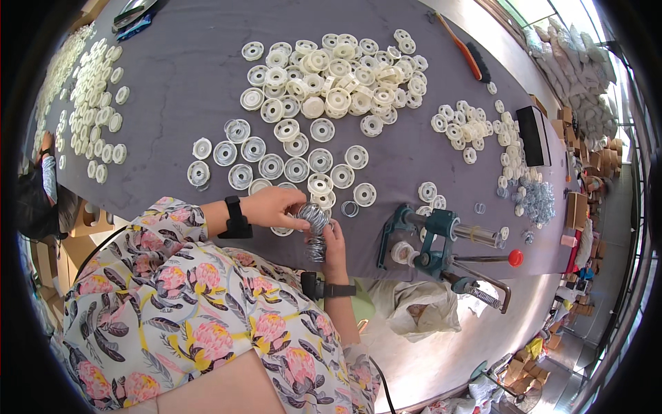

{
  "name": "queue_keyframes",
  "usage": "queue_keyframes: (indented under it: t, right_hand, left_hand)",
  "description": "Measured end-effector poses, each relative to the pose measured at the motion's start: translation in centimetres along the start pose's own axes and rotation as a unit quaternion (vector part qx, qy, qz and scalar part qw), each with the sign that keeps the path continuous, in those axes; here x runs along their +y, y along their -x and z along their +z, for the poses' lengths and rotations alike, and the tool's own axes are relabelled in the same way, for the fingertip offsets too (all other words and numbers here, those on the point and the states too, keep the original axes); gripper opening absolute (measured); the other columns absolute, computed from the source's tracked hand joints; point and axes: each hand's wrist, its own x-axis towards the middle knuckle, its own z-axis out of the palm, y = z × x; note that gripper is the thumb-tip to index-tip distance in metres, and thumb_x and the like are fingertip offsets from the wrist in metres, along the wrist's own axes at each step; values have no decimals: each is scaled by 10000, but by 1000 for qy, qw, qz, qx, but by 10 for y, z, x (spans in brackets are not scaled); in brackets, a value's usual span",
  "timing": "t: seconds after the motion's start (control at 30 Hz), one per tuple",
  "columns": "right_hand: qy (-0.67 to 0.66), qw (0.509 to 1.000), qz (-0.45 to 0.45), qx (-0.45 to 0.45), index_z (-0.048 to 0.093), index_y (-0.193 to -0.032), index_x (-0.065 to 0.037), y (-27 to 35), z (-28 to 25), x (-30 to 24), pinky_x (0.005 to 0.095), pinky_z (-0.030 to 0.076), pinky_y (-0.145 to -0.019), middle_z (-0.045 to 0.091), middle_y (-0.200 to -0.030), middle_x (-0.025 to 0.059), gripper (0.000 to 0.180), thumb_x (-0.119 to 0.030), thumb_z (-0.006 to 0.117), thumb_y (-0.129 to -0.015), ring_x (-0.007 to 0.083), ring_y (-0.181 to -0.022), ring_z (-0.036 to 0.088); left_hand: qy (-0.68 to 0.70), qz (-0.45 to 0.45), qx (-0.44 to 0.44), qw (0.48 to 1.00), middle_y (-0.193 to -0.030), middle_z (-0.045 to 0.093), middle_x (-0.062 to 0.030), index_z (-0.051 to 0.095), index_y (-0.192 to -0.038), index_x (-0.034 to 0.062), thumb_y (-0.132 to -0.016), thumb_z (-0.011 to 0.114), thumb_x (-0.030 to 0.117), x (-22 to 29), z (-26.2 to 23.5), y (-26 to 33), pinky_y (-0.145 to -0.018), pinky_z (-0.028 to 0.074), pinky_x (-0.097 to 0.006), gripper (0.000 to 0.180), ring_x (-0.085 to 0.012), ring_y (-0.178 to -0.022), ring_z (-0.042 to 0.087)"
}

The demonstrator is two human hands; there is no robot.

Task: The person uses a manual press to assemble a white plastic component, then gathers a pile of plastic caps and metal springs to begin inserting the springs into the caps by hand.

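Bare bench [186, 76] lies open toward the far left, between two spreads of white plastic discs [331, 76]. Discs crowd the near edge, and a green hand press [441, 241] blocks the near right corner.

A long grey surface [179, 76] fills most of the room. Bright daylight comes through big windows [552, 10] at the upper right. Brown boxes [576, 207] and white sacks [586, 62] stand along the pale floor [427, 352].
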Motion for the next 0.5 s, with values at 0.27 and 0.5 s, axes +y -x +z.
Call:
queue_keyframes:
  t: [0.27, 0.5]
  right_hand:
    - [108, 984, 81, -117, 502, -1090, -16, 1, -14, -12, 252, 486, -632, 628, -804, 88, 309, -248, 547, -891, 145, -701, 608]
    - [-31, 985, 123, -117, 515, -1153, 7, 10, 5, -17, 241, 479, -628, 627, -859, 94, 379, -243, 577, -875, 128, -710, 597]
  left_hand:
    - [-105, 61, 26, 992, -738, 574, -74, 514, -859, 71, -699, 679, 482, -4, -6, 0, -531, 440, -345, 471, -265, -636, 589]
    - [-65, 82, 29, 994, -570, 468, -66, 484, -698, 59, -736, 656, 469, -5, -1, 0, -494, 404, -358, 446, -243, -544, 537]
